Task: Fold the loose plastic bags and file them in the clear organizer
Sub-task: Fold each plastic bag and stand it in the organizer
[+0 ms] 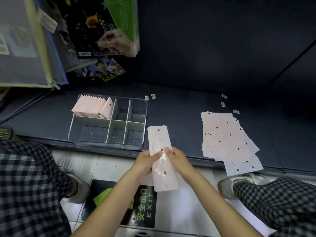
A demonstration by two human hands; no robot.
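A pale pink plastic bag [161, 141] with dark dots, folded into a long strip, is held upright over the shelf's front edge. My left hand [147, 162] grips its left side at mid-length and my right hand [177, 159] pinches its right side. The clear organizer [143, 134] sits on the dark shelf just left of the strip; its back-left compartment holds several folded pink bags [93, 106] standing in a row. A pile of loose flat bags [225, 137] lies on the shelf to the right, partly overhanging the front edge.
Small white labels [153, 96] [223, 104] lie scattered on the dark shelf [179, 106]. Packaged goods [95, 28] and a mesh zip pouch [25, 48] hang at upper left. Below are checked trouser legs, shoes [227, 185] and a floor exit sign [143, 209].
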